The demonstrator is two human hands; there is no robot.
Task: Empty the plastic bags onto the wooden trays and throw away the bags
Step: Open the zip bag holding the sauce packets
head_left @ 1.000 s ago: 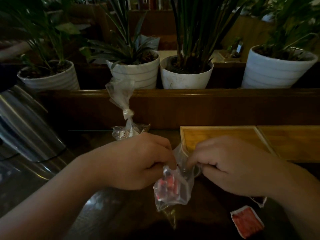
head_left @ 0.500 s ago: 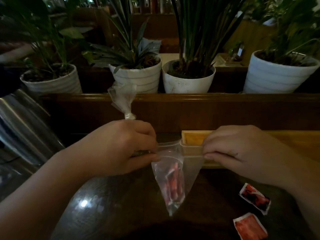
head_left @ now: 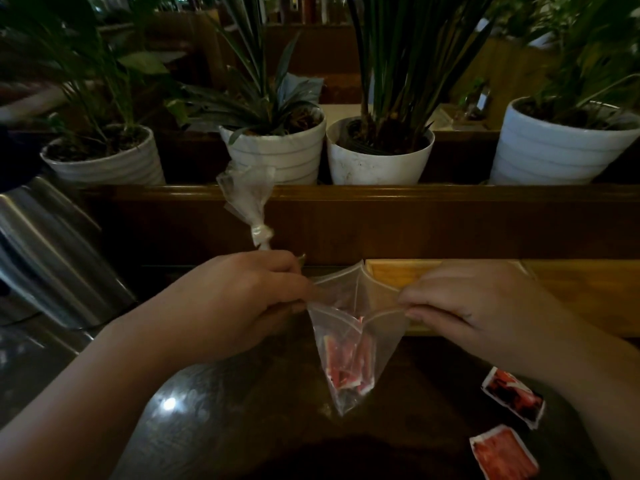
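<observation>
A clear plastic bag (head_left: 349, 341) hangs between my hands above the dark table, its mouth pulled wide. Several red and white cards (head_left: 348, 367) sit in its lower corner. My left hand (head_left: 239, 303) pinches the bag's left rim and my right hand (head_left: 474, 303) pinches the right rim. A light wooden tray (head_left: 398, 273) lies just behind the bag, partly covered by my right hand. A second knotted plastic bag (head_left: 247, 202) stands behind my left hand, its lower part hidden.
Two red picture cards (head_left: 514, 396) (head_left: 504, 453) lie on the table at the lower right. A wooden ledge (head_left: 381, 199) with several white plant pots runs across the back. A shiny metal container (head_left: 52, 251) stands at the left.
My hands have moved apart and lifted, pulling the bag's mouth from pinched shut to wide open. The cards have slid down to the bag's lower corner.
</observation>
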